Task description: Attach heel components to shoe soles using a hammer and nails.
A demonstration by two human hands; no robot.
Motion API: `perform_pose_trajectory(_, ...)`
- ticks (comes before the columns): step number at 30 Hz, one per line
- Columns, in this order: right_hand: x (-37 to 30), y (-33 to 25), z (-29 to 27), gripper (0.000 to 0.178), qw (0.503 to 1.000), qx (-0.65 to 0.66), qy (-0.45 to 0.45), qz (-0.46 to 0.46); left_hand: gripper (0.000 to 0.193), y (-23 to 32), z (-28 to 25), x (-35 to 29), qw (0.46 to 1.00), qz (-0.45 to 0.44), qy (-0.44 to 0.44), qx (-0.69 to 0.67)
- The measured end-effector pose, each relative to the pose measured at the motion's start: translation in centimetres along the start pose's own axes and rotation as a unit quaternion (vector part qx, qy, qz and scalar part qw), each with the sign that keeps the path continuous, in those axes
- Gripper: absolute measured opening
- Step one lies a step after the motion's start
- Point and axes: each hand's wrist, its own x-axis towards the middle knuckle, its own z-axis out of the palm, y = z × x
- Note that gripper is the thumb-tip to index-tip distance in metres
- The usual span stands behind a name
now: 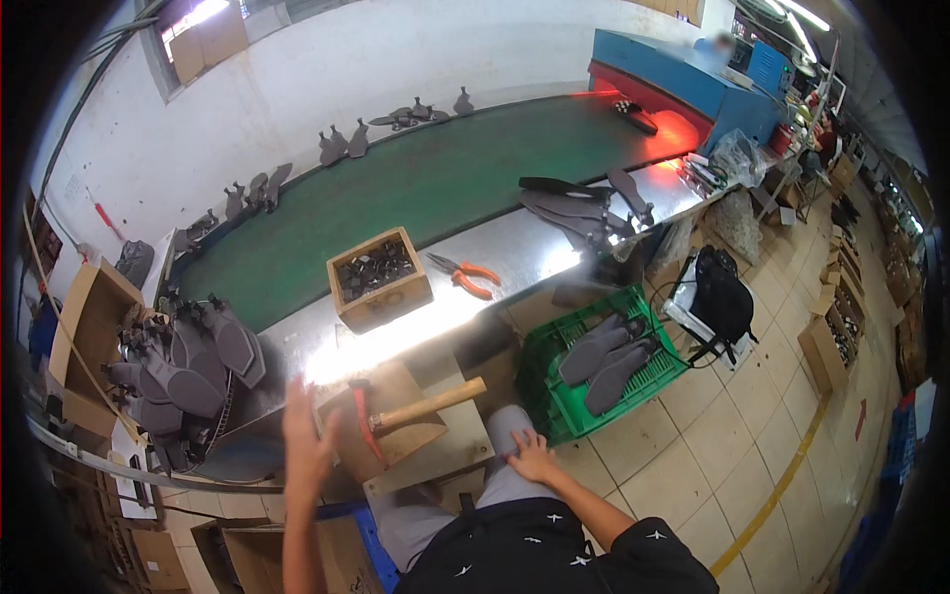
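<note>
Wooden-handled hammer [411, 414] with a red head lies on a brown board at the tabletop [515, 252] edge, unheld. Left hand [307, 436] is raised open beside it; right hand [532, 457] rests flat on the knee. A grip low on the handle would be judged steadiest.

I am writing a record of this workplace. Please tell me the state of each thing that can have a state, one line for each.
left hand: raised, open, holds nothing
right hand: rests flat on the knee, empty
hammer: lies on the small board, not held
pliers: lie on the metal table, not held
wooden box: open top, holds small dark parts
green crate: on the floor, holds grey pieces
</note>
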Motion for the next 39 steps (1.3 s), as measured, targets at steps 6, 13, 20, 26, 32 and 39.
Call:
perform_pose_trajectory(6, 5.6, 1.0, -6.8, 0.030, 0.891, 0.294, 0.316, -0.140, 0.061, 3.2, 7.1, 1.0, 0.998, -0.021, -0.040, 0.033)
perform_pose_trajectory(13, 12.2, 0.2, -37.5, 0.039, 0.763, 0.013, 0.642, -0.077, 0.056, 3.7, 7.6, 1.3, 0.999, -0.007, -0.043, -0.004)
perform_pose_trajectory(20, 17.7, -0.7, -44.8, 0.033, 0.817, 0.135, 0.540, -0.147, 0.050, 3.1, 7.9, 0.6, 1.000, -0.014, -0.004, -0.027)
perform_pose_trajectory(26, 11.4, -7.9, -49.4, 0.028, 0.688, 0.643, 0.235, -0.242, 0.070, 6.7, 6.6, 1.0, 0.981, -0.100, -0.044, 0.161)
perform_pose_trajectory(32, -3.3, -22.8, -37.7, 0.034, 0.751, 0.516, 0.119, -0.393, 0.106, 13.0, 3.0, 3.7, 0.993, 0.057, 0.093, -0.044)
perform_pose_trajectory(39, -9.8, -26.3, -23.6, 0.047, 0.722, 0.323, 0.036, -0.610, 0.058, 7.1, -3.4, 2.2, 0.953, 0.079, 0.263, -0.129)
